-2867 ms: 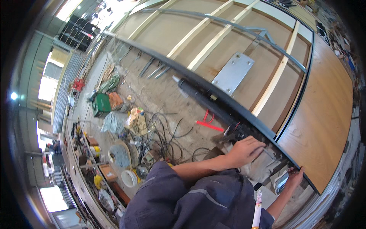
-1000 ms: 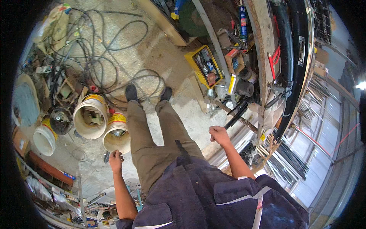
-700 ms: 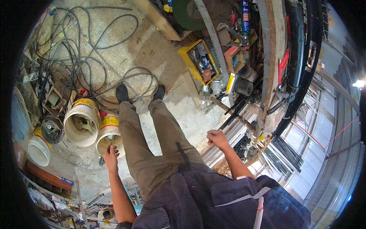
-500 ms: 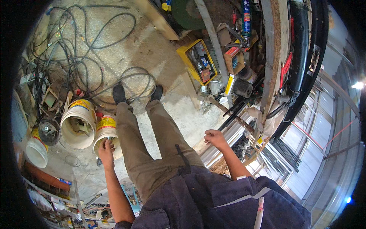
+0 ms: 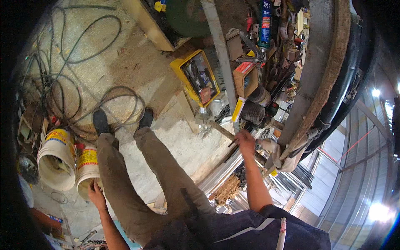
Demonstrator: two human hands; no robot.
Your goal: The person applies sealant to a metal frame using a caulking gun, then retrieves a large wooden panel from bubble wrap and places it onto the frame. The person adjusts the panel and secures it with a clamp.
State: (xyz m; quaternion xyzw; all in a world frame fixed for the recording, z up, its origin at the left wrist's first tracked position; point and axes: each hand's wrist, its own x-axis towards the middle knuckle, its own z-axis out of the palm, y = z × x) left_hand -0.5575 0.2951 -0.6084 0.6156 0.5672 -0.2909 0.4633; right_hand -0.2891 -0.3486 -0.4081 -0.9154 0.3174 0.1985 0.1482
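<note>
My left hand (image 5: pixel 96 196) hangs beside my leg, in front of the mouth of a white bucket (image 5: pixel 86 175) with a yellow and red label. Its fingers are drawn together, and what they hold, if anything, is too small to make out. My right hand (image 5: pixel 246 142) is stretched forward at the edge of the cluttered bench, its fingers curled. A short dark rod end (image 5: pixel 232 144) shows beside its fingertips; whether the hand grips it I cannot tell. Next to that hand are a dark ribbed cylinder (image 5: pixel 253 112) and a grey cloth (image 5: pixel 271 150).
Another white bucket (image 5: pixel 56 173) stands at left. Black hose (image 5: pixel 121 88) lies coiled around my feet. A yellow bin (image 5: pixel 179 64) of small parts, an open cardboard box (image 5: pixel 246 81) and a spray can (image 5: pixel 265 27) are ahead. Metal lengths (image 5: pixel 223 166) lie below my right arm.
My right hand has reached forward to the bench edge. My left hand stays near the bucket. The view has shifted, so the floor things sit further left and lower.
</note>
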